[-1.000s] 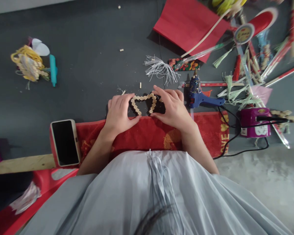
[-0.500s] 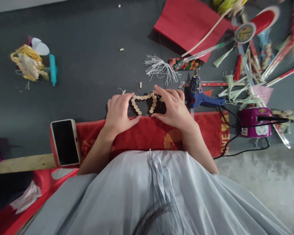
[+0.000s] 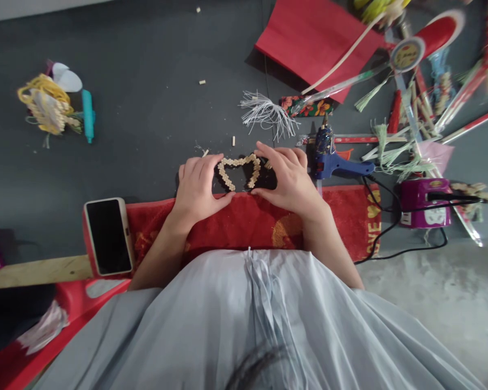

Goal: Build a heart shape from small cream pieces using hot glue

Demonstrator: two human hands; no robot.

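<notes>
A beige frame (image 3: 238, 162) of small tube-like pieces lies on the dark table at the towel's far edge. Its top dips in the middle, its sides slant inward, and its bottom has a gap. My left hand (image 3: 197, 187) curves around the left side, index fingertip at the upper corner and thumb tip by the lower end. On the opposite side my right hand (image 3: 290, 179) spans the frame in the same way, thumb low and index finger high. A few beige pieces (image 3: 268, 164) show by the right fingers, partly hidden.
Under my forearms lies a red towel (image 3: 236, 227); a phone (image 3: 109, 236) rests at its left end. A blue glue gun (image 3: 337, 164) with a black cord is right of my hand. Beyond are a white string tassel (image 3: 266, 112), red paper (image 3: 309, 40) and a teal tube (image 3: 88, 116).
</notes>
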